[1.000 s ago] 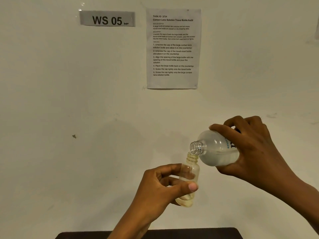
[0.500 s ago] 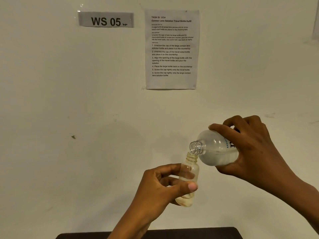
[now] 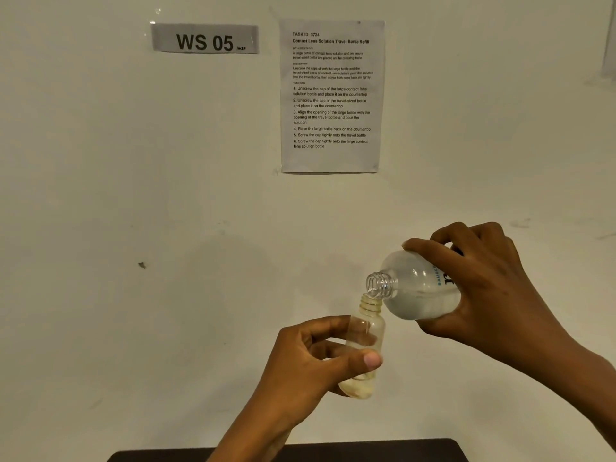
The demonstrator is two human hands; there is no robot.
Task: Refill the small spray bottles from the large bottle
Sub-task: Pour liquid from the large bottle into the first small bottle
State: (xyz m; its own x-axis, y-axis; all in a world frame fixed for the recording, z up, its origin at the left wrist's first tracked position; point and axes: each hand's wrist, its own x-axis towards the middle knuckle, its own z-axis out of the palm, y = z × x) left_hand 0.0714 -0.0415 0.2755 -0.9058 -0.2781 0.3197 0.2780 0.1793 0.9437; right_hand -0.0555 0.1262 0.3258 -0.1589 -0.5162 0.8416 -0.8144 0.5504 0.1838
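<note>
Head view: spillage is judged the main risk. The small bottle (image 3: 365, 331) has a narrow neck, and the wider mouth of the large bottle (image 3: 416, 291) is set just above it, touching or nearly so; a steeper tilt could send liquid down the outside. The small bottle is held in the air well below the instruction sheet (image 3: 331, 95), upright, clear and yellowish, with a little liquid at its base. It is pinched between the thumb and curled fingers of the left hand (image 3: 310, 365). The large bottle, below and right of the sheet, is tipped near level and wrapped by the right hand (image 3: 483, 288).
</note>
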